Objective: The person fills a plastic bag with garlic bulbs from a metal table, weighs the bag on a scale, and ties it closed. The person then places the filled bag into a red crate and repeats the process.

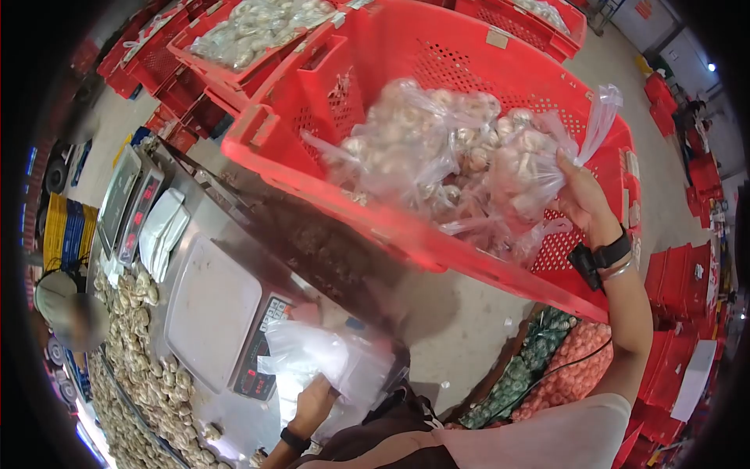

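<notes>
Inside the red crate (469,39), my right hand (584,199) grips a clear plastic bag of garlic (525,176) near its upper side. The bag's gathered end sticks up beyond my fingers. More bagged garlic (398,141) lies beside it in the same crate. Low in the view, my left hand (314,405) is closed on thin clear plastic bags (344,356) at the edge of the metal table. Those bags overlap the corner of a weighing scale (211,313) with a keypad and red display. My left fingertips are partly hidden by the plastic.
Loose garlic bulbs (129,352) cover the table's left side, near another scale (129,199) and folded white bags (164,227). A person in a cap (58,297) is beyond. Net sacks (574,359) lie below the crate; stacked red crates (680,289) stand at right.
</notes>
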`<state>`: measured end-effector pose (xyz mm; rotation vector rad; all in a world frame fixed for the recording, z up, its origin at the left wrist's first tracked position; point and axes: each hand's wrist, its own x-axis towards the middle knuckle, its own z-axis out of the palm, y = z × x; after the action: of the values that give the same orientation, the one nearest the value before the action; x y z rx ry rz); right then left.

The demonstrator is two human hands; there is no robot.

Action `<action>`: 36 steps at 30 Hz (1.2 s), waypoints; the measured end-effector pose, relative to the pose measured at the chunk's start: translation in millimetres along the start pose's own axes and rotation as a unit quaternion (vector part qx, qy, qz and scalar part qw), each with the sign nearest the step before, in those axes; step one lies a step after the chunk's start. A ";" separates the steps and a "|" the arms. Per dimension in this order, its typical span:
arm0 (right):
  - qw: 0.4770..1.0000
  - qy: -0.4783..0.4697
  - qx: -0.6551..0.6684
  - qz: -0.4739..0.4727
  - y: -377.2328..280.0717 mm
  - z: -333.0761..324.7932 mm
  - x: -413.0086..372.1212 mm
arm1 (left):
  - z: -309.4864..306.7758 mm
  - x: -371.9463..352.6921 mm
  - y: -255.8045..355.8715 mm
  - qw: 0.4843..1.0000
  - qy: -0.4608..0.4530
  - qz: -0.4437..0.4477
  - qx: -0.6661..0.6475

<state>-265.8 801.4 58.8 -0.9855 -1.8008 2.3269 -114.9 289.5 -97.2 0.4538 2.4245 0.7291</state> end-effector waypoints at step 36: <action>0.496 -0.607 -0.473 -0.402 250.9 249.8 -173.0 | -24.3 -55.4 -6.7 0.975 0.195 -0.085 -0.071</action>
<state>-167.1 436.6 -52.8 1.8749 -2.8103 1.0155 -87.1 249.1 -61.2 0.0446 2.7031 0.9819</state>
